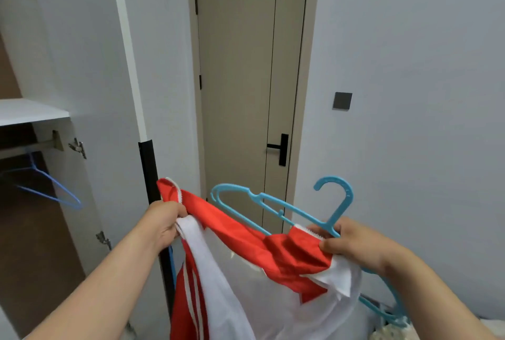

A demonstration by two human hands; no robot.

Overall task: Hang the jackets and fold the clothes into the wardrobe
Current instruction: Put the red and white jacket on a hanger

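Observation:
A red and white jacket (246, 266) with white stripes hangs between my hands in the lower middle. My left hand (164, 223) grips its collar edge near the zipper. My right hand (352, 244) pinches the other side of the collar together with a light blue plastic hanger (273, 204), whose hook points up and to the right. One arm of the hanger reaches left above the jacket; the other drops behind my right wrist. The open wardrobe (35, 113) stands at the left with its rail (27, 147) under a white shelf.
A thin blue wire hanger (52, 186) hangs on the wardrobe rail. The open wardrobe door (109, 93) with a black edge strip stands just behind my left hand. A closed beige room door (246, 80) with a black handle is straight ahead. A grey wall switch (342, 101) is at the right.

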